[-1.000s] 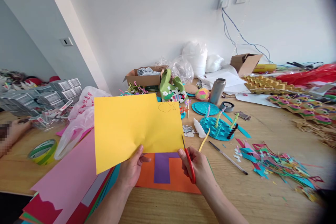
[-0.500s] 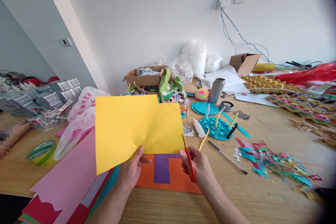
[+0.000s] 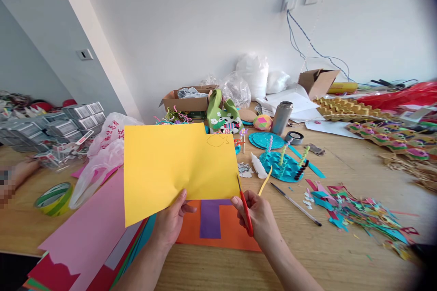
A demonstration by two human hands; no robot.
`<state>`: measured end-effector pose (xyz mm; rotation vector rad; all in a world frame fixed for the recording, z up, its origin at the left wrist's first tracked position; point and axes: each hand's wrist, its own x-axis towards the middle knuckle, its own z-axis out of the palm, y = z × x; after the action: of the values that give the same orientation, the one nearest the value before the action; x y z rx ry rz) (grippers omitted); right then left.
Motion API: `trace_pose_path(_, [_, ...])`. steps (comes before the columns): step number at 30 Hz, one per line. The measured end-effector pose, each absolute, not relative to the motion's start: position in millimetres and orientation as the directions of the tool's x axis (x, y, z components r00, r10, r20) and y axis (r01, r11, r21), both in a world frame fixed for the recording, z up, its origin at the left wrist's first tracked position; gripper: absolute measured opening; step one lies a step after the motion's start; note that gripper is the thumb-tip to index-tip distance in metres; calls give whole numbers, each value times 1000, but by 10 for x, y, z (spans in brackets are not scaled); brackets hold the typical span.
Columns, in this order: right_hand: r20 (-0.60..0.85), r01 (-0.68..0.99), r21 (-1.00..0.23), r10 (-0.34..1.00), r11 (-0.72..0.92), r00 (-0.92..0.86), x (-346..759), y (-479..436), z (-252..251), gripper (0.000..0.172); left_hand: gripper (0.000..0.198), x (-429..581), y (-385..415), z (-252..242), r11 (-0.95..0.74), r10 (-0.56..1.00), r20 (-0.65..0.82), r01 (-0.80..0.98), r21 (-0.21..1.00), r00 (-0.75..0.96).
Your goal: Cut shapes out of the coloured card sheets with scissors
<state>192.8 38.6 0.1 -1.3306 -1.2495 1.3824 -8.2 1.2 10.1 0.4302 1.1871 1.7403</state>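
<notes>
A large yellow sheet of paper stands raised over the table, a fish outline drawn near its upper right corner. My left hand pinches its lower edge, thumb on the near face. Red-handled scissors are in my right hand, their blades upright at the sheet's right edge. A narrow yellow strip curls up just beyond my right hand. Beneath the hands lies an orange sheet with a purple paper piece on it.
Stacked coloured paper and green-yellow tape lie left. A pen and a heap of paper scraps are right. Farther back stand a blue egg-tray piece and a steel bottle. Another person's arm reaches in at far left.
Almost nothing differs. The scissors and my right hand have shifted very slightly left, still at the yellow sheet's right edge.
</notes>
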Motion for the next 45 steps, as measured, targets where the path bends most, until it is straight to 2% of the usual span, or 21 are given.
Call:
trace_pose_path(8, [-174, 84, -982, 982, -167, -80, 1929, 383, -30, 53, 30, -81, 10, 98, -58, 846, -231, -514, 856, -480])
trace_pose_path(13, [-216, 81, -974, 974, -211, -70, 1921, 360, 3, 54, 33, -84, 10, 83, -90, 854, -193, -503, 860, -483])
trace_pose_path(20, [-180, 82, -982, 978, -172, -101, 1950, 386, -11, 51, 31, -95, 19, 23, -91, 859, -179, -485, 870, -481])
trace_pose_path(45, [-191, 50, -981, 977, -187, -99, 1950, 385, 7, 52, 30, -77, 7, 83, -47, 874, -183, -454, 890, -449])
